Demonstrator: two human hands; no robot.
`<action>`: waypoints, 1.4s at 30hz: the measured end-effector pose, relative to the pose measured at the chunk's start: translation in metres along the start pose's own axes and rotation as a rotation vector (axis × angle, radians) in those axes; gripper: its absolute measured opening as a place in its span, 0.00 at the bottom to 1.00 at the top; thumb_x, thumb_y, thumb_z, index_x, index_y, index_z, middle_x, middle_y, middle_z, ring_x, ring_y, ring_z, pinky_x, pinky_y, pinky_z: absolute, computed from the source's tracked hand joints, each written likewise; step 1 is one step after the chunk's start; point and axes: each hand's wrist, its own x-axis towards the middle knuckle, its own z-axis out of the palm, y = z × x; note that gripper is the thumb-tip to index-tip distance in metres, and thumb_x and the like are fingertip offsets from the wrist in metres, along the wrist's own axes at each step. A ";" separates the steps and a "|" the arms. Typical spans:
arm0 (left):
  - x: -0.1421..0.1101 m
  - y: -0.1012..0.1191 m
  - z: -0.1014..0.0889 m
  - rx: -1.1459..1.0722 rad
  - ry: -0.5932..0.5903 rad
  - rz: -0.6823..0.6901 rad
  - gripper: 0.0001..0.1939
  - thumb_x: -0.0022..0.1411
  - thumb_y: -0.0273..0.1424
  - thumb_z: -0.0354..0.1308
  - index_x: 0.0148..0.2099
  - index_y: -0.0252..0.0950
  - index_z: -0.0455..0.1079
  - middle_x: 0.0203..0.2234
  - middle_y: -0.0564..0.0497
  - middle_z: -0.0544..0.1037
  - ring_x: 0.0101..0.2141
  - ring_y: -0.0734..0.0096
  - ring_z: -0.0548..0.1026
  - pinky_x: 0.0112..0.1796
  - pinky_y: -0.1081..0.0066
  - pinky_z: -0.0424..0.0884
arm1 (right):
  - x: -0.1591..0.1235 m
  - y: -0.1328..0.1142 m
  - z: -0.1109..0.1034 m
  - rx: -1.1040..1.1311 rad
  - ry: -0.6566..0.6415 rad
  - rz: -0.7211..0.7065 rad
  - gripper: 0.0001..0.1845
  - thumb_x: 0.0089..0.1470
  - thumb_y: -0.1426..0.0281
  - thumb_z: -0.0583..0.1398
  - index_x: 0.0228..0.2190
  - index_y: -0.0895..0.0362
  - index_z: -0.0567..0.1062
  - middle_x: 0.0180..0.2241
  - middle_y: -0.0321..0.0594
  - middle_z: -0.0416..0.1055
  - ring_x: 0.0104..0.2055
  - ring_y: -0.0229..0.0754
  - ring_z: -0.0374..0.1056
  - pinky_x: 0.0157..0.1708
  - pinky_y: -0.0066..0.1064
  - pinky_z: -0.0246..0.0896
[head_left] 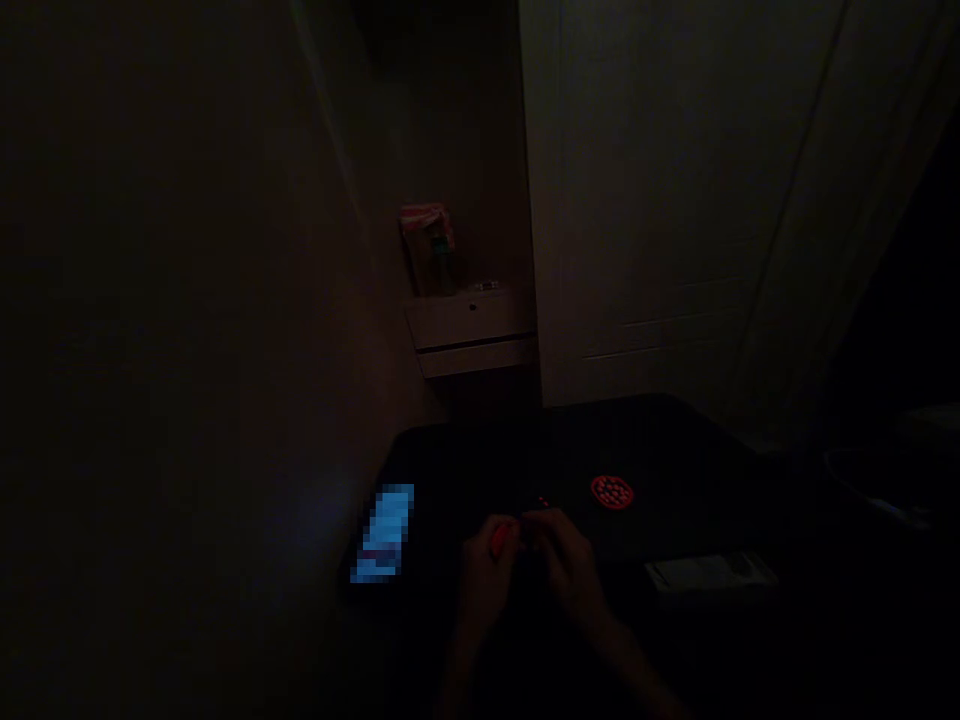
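The scene is very dark. My left hand (484,560) is closed around a small, red, rounded object (500,541) whose kind I cannot make out. Close beside it, my right hand (564,550) has its thumb and fingers pinched together near the left fingertips; whatever sits between them is lost in shadow. A few tiny red bits (544,502) show just beyond the hands. Further right on the dark table (465,460) lies a round red piece with a pattern of small pale or dark spots (612,492).
A lit, blurred-out screen (384,532) lies at the table's left edge. To the right is a pale flat box (711,575). Behind the table stand a drawer unit (476,325), with a red-topped bag (426,245) on it, and a pale panel (645,200).
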 end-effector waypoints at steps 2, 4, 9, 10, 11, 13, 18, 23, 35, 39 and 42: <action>0.000 0.001 0.000 -0.001 -0.007 -0.002 0.16 0.68 0.42 0.54 0.40 0.36 0.76 0.28 0.50 0.81 0.30 0.66 0.77 0.33 0.72 0.70 | -0.001 0.000 0.000 -0.005 0.001 0.009 0.16 0.63 0.76 0.54 0.46 0.51 0.78 0.36 0.39 0.78 0.33 0.41 0.74 0.36 0.31 0.72; -0.001 0.001 0.000 -0.001 -0.013 0.004 0.15 0.68 0.41 0.54 0.40 0.36 0.76 0.28 0.50 0.81 0.31 0.66 0.77 0.34 0.71 0.70 | -0.001 0.001 0.000 -0.009 -0.002 0.012 0.16 0.63 0.76 0.55 0.46 0.52 0.78 0.37 0.40 0.79 0.34 0.41 0.75 0.37 0.31 0.73; -0.001 -0.001 0.001 -0.003 0.002 -0.012 0.15 0.68 0.42 0.54 0.41 0.36 0.76 0.30 0.49 0.82 0.32 0.65 0.78 0.34 0.71 0.71 | -0.002 -0.001 0.000 -0.006 -0.024 0.007 0.16 0.63 0.75 0.55 0.47 0.52 0.78 0.42 0.42 0.80 0.42 0.44 0.78 0.43 0.33 0.73; -0.001 -0.002 0.001 -0.006 0.005 -0.012 0.15 0.68 0.42 0.54 0.41 0.36 0.76 0.30 0.49 0.82 0.32 0.65 0.78 0.34 0.71 0.71 | -0.001 -0.002 0.000 -0.008 -0.022 0.005 0.16 0.63 0.75 0.55 0.46 0.52 0.78 0.42 0.42 0.80 0.43 0.45 0.78 0.44 0.33 0.73; -0.001 -0.002 0.001 -0.007 0.004 -0.009 0.15 0.68 0.42 0.55 0.41 0.36 0.76 0.30 0.49 0.82 0.32 0.65 0.78 0.34 0.71 0.71 | -0.001 -0.003 0.000 -0.012 -0.019 0.008 0.15 0.63 0.75 0.55 0.46 0.52 0.78 0.42 0.42 0.80 0.43 0.45 0.78 0.44 0.34 0.73; -0.001 -0.003 0.001 -0.004 -0.002 -0.001 0.15 0.68 0.42 0.54 0.42 0.36 0.76 0.30 0.49 0.82 0.32 0.65 0.78 0.34 0.71 0.71 | 0.000 -0.005 0.000 -0.019 -0.007 0.017 0.14 0.64 0.74 0.56 0.46 0.52 0.78 0.42 0.42 0.80 0.44 0.45 0.77 0.46 0.34 0.73; -0.001 -0.001 -0.001 0.001 -0.014 -0.001 0.16 0.69 0.42 0.54 0.42 0.37 0.76 0.32 0.49 0.83 0.33 0.65 0.79 0.35 0.72 0.71 | 0.001 -0.007 0.000 -0.025 0.004 0.022 0.11 0.64 0.72 0.58 0.45 0.51 0.79 0.42 0.41 0.80 0.44 0.45 0.77 0.47 0.35 0.73; -0.001 0.001 0.000 0.006 -0.013 0.006 0.16 0.69 0.42 0.54 0.41 0.37 0.76 0.30 0.49 0.82 0.31 0.66 0.78 0.33 0.72 0.70 | 0.000 -0.007 0.001 -0.016 0.011 0.044 0.13 0.64 0.71 0.58 0.48 0.51 0.78 0.44 0.42 0.80 0.46 0.46 0.77 0.49 0.36 0.73; -0.001 0.001 0.000 0.003 -0.003 0.006 0.15 0.68 0.42 0.54 0.41 0.37 0.76 0.29 0.50 0.81 0.30 0.66 0.78 0.33 0.72 0.70 | -0.004 0.001 0.001 -0.032 0.007 0.060 0.16 0.65 0.71 0.55 0.49 0.52 0.78 0.45 0.43 0.81 0.44 0.45 0.79 0.46 0.34 0.75; -0.001 0.003 0.000 0.007 0.005 0.006 0.16 0.68 0.43 0.55 0.40 0.36 0.76 0.28 0.50 0.81 0.29 0.66 0.77 0.32 0.72 0.70 | -0.003 -0.003 0.001 -0.036 -0.001 0.096 0.15 0.66 0.69 0.55 0.49 0.53 0.79 0.43 0.43 0.82 0.41 0.45 0.79 0.44 0.33 0.75; -0.001 0.002 -0.001 0.022 0.007 0.017 0.16 0.68 0.43 0.55 0.40 0.36 0.76 0.28 0.50 0.81 0.29 0.67 0.77 0.32 0.73 0.70 | -0.003 -0.004 0.001 -0.035 -0.009 0.114 0.14 0.66 0.67 0.56 0.49 0.53 0.79 0.43 0.43 0.82 0.41 0.45 0.80 0.45 0.34 0.75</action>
